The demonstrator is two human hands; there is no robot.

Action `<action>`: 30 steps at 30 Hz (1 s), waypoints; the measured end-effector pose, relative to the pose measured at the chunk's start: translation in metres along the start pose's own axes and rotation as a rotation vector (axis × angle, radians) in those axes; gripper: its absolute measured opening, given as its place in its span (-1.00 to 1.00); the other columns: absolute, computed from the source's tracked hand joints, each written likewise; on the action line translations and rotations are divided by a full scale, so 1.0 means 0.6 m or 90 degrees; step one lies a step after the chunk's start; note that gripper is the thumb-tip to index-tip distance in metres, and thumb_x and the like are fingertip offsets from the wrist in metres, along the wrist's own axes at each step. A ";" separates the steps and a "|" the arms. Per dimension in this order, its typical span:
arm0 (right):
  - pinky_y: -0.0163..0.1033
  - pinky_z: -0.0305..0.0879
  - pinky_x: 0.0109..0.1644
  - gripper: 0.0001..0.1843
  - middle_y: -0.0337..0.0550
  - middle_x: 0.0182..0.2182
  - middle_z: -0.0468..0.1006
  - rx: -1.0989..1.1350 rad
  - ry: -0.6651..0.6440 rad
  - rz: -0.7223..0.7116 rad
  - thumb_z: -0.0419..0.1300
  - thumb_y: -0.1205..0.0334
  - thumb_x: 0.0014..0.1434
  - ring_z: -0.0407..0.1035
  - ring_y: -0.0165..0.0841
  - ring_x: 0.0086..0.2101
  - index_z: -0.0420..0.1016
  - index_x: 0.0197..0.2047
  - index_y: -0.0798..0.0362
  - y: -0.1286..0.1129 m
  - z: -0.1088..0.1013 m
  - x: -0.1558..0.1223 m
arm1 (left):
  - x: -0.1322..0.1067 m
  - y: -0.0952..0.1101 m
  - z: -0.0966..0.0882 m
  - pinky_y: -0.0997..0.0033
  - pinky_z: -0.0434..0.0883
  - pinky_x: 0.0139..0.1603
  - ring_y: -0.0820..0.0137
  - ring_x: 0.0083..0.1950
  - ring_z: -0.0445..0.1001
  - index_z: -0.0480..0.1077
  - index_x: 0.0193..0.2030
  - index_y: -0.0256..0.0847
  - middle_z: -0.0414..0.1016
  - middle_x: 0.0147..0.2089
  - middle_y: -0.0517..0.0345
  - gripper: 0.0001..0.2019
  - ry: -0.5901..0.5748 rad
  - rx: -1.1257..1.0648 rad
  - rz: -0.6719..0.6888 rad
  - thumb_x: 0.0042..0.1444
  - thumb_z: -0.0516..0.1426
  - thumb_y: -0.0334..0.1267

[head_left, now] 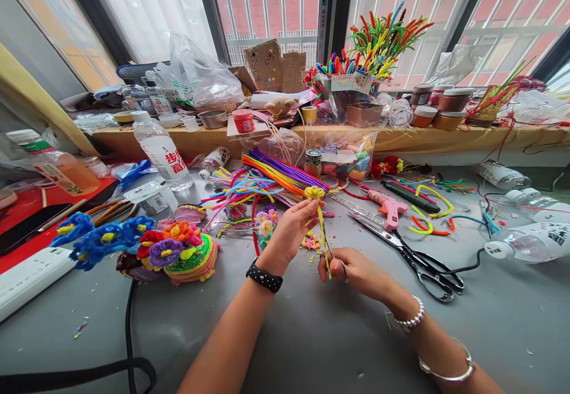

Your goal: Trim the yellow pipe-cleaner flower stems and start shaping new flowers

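Observation:
My left hand (289,231) pinches a yellow pipe-cleaner flower (314,193) just under its head. The flower's yellow stem (323,237) hangs down from my fingers toward my right hand (356,269). A small pair of scissors (328,245) is gripped in my right hand, with its thin dark blades beside the stem; whether they touch it I cannot tell. Yellow and pink clippings (312,241) lie on the table behind the stem. Past the flower spreads a bundle of purple, orange and yellow pipe cleaners (285,171).
Large black-handled scissors (412,260) and a pink glue gun (386,204) lie to the right. Finished fuzzy flowers (167,251) stand at the left near a white power strip (33,281). Plastic bottles (532,242) lie at the far right. A cluttered ledge (401,139) runs along the window.

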State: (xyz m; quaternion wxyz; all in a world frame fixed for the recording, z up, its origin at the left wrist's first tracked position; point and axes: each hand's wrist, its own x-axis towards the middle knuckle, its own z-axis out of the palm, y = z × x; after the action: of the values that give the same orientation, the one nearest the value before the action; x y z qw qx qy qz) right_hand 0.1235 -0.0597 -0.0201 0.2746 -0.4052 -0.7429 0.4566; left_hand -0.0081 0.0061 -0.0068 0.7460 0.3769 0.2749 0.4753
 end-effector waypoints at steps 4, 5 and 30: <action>-0.35 0.04 -0.48 -0.27 -0.19 -0.61 0.33 0.010 0.013 -0.007 -0.28 -0.34 -0.06 0.15 -0.44 -0.55 0.36 -0.57 0.14 0.003 0.000 0.001 | -0.001 -0.003 0.002 0.56 0.19 -0.29 0.59 -0.37 0.24 0.44 -0.44 -0.24 0.36 -0.37 0.21 -0.91 -0.005 0.031 -0.009 -0.14 0.16 -0.29; -0.36 0.04 -0.48 -0.28 -0.19 -0.61 0.33 0.012 0.016 -0.008 -0.27 -0.33 -0.05 0.15 -0.44 -0.55 0.37 -0.57 0.14 0.004 0.000 0.002 | -0.001 -0.004 0.003 0.55 0.19 -0.29 0.59 -0.37 0.24 0.44 -0.45 -0.24 0.36 -0.38 0.21 -0.91 -0.006 0.034 -0.008 -0.14 0.17 -0.29; -0.36 0.03 -0.52 -0.32 -0.25 -0.71 0.24 0.044 0.106 0.026 -0.21 -0.33 -0.07 0.10 -0.49 -0.63 0.26 -0.73 0.12 0.009 -0.002 0.004 | 0.001 0.001 0.002 0.54 0.19 -0.28 0.57 -0.38 0.29 0.44 -0.45 -0.24 0.41 -0.35 0.19 -0.90 0.042 -0.037 0.015 -0.16 0.17 -0.29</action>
State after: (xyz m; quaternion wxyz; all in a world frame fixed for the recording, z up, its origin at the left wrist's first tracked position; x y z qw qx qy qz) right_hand 0.1248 -0.0557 -0.0242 0.3395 -0.4472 -0.6930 0.4522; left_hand -0.0074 0.0063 -0.0058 0.7417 0.3424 0.2806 0.5039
